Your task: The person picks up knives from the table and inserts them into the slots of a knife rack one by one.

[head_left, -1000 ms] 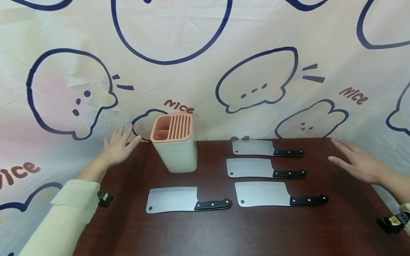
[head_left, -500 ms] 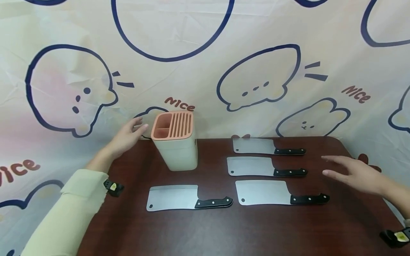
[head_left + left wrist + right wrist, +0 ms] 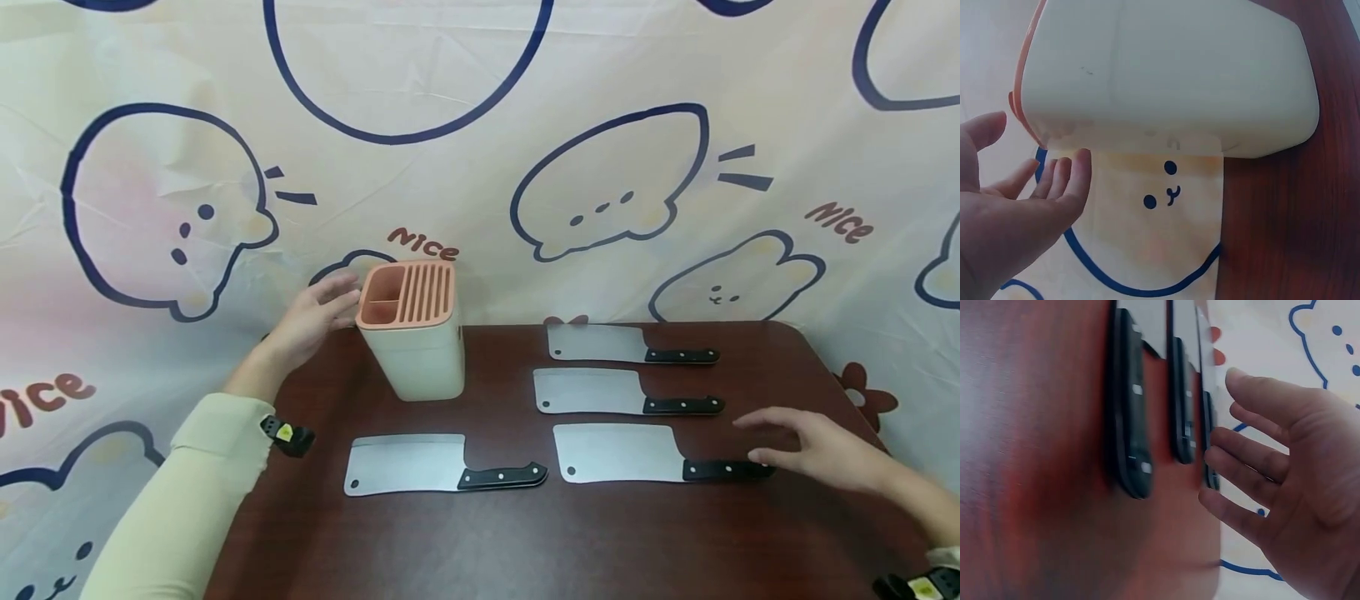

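Note:
A cream knife block (image 3: 416, 362) with a peach slotted top stands upright at the back left of the table. My left hand (image 3: 309, 321) is at its left side, fingers loosely bent, fingertips right by the wall of the block (image 3: 1166, 81) in the left wrist view. On the right, my right hand (image 3: 828, 450) hovers with relaxed fingers near the black handle of the front right cleaver (image 3: 618, 454). Two more cleavers lie behind that one, the middle cleaver (image 3: 588, 392) and the back cleaver (image 3: 596, 342). All their handles point right.
Another cleaver (image 3: 407, 464) lies in front of the knife block, handle to the right. Everything stands on a dark brown table (image 3: 465, 550). A printed cloth (image 3: 465, 192) hangs close behind the table's back edge and along both sides.
My left hand has moved right, from beside the table's back left corner to the knife block. My right hand has come down and nearer, toward the front right cleaver's handle. The cleavers lie unmoved.

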`<action>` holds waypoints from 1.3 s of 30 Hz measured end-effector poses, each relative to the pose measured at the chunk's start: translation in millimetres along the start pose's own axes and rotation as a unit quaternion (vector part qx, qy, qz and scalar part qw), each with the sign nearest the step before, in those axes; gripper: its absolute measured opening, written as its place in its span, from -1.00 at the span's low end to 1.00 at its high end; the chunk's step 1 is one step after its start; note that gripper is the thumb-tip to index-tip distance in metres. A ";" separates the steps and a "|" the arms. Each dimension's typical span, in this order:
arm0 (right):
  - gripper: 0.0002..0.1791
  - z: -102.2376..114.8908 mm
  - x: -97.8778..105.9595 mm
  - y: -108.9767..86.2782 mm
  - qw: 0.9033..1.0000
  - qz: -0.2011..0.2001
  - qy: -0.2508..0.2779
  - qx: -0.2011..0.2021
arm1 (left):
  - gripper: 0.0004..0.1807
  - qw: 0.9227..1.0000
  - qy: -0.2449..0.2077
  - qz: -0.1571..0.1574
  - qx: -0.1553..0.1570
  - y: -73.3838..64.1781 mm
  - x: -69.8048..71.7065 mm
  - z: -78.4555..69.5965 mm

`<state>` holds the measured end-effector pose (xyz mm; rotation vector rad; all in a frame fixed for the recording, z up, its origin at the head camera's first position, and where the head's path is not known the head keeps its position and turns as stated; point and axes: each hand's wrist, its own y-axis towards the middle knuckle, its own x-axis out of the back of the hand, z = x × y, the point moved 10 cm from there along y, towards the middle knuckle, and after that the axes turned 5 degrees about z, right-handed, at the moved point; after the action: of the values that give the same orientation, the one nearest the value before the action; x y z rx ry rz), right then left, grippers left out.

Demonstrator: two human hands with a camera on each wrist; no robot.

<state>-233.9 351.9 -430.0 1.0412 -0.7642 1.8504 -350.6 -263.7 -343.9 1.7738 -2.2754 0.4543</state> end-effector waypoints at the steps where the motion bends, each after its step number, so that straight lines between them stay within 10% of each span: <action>1: -0.52 -1.3 -5.3 -0.5 1.000 0.008 0.004 -0.001 | -0.19 1.000 -0.008 0.001 0.000 0.3 -0.8 0.5; 10: -0.49 -8.3 -39.5 -2.9 0.998 0.045 0.035 0.010 | -0.26 0.998 -0.043 0.034 -0.021 3.8 -10.8 2.1; 23: -0.55 -17.2 -52.1 -3.7 0.998 0.025 -0.038 0.041 | -0.24 0.999 -0.038 0.032 -0.011 4.5 -10.9 4.7; 39: -0.64 -15.2 -46.7 -9.1 0.998 0.027 0.033 0.049 | -0.20 0.999 -0.033 0.030 -0.012 5.2 -10.1 6.2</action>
<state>-217.9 350.6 -477.2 1.0259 -0.6738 1.9752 -353.0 -255.8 -353.8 1.7366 -2.3744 0.3832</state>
